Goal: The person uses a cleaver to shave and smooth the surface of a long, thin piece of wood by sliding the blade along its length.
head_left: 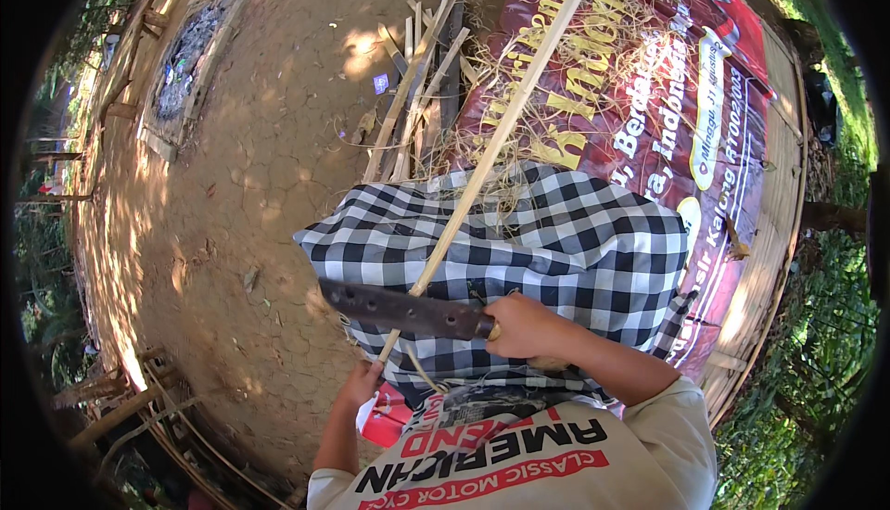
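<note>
My right hand is closed round the handle of a machete, whose dark, broad blade has several holes and points to the left. The blade lies across a long pale bamboo strip that slants from my lap up to the top of the view. Low on the left, my left hand grips the near end of this strip. Under both, a black-and-white checked cloth covers my lap. A thin curled shaving hangs close to the strip below the blade.
Fine shavings are scattered over a maroon printed banner on a bamboo platform at the right. Several split wood pieces lie beyond my lap. A bordered ash pit is in the cracked earth floor at far left.
</note>
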Demonstrator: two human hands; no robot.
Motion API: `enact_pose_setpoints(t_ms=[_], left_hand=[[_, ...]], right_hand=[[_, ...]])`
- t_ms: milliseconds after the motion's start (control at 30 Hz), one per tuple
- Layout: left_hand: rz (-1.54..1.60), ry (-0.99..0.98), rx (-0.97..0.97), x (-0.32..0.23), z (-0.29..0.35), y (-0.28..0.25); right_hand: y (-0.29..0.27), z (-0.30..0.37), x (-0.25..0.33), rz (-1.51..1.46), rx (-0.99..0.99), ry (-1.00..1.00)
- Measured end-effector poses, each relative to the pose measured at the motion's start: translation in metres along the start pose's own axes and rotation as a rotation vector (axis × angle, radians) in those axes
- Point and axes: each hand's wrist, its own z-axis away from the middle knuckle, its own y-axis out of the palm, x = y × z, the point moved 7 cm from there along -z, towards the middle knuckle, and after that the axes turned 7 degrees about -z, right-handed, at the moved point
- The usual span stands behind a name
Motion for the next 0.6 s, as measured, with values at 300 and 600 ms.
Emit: enact_pose_setpoints(t_ms=[300, 600], left_hand=[[0.086, 0.029, -0.064, -0.01, 0.012, 0.008], [-0.004, 0.135, -0.056, -0.016, 0.023, -0.014]], right_hand=[[-0.044, 0.016, 0.003, -0.275, -0.044, 0.103], [-0.088, 0.032, -0.003, -0.609, -0.589, -0.123]])
